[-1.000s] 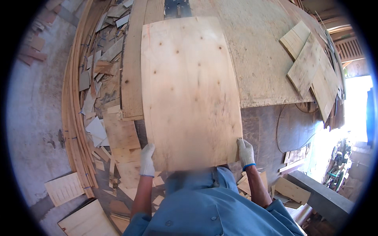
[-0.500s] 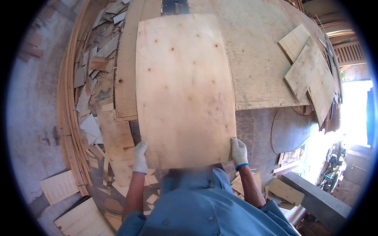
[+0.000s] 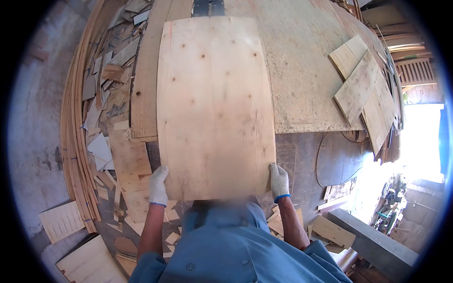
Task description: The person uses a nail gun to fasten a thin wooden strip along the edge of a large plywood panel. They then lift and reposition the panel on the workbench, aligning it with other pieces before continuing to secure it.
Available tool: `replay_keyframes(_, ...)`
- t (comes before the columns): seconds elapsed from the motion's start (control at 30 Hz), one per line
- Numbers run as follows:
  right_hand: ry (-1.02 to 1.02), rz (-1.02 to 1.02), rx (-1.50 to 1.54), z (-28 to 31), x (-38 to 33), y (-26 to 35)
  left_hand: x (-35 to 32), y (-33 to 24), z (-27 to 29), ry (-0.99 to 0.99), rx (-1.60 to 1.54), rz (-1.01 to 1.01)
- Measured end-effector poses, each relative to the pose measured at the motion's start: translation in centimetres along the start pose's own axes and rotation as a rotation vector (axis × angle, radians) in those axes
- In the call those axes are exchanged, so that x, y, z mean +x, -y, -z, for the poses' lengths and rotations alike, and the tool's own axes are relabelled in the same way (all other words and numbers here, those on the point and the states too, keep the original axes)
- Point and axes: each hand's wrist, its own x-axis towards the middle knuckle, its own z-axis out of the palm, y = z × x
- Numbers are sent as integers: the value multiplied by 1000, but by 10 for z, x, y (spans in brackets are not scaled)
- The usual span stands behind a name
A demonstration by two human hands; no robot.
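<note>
I hold a large pale plywood sheet [image 3: 214, 108] flat in front of me by its two near corners. My left hand [image 3: 158, 185], in a white glove, grips the near left corner. My right hand [image 3: 279, 181], in a white glove with a blue cuff, grips the near right corner. The sheet's far end reaches over a wide rough board table [image 3: 306, 70]. The near edge of the sheet sits close to my blue shirt.
Two smaller plywood pieces [image 3: 361, 87] lie on the table's right side. Long thin wood strips [image 3: 75, 141] curve along the left. Offcuts and scraps [image 3: 118, 155] litter the floor at left and around my feet. A concrete ledge [image 3: 373, 240] stands at lower right.
The sheet has shifted left and forward over the table compared with a second ago. Both hands have stayed on its near corners.
</note>
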Motion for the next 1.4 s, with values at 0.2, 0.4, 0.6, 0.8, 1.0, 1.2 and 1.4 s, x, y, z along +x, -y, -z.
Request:
replay_keyframes(0.2,37,-63,41,-11,5,22,31,0,13,81,-18,14)
replay_keyframes(0.4,-13,37,117,-16,21,-9,23,-5,9,56,217,-82)
replay_keyframes(0.6,-40,-29,177,-17,11,19,19,64,79,174,454,-241)
replay_keyframes(0.8,-48,-82,138,-12,3,29,-18,38,35,60,696,-481)
replay_keyframes(1.0,-53,-20,98,-14,31,25,-9,15,1,10,364,-290)
replay_keyframes(1.2,-20,-123,245,-17,31,76,23,10,2,-28,-192,43)
replay_keyframes(1.4,-53,-74,172,-26,47,60,46,23,11,-106,-68,-44)
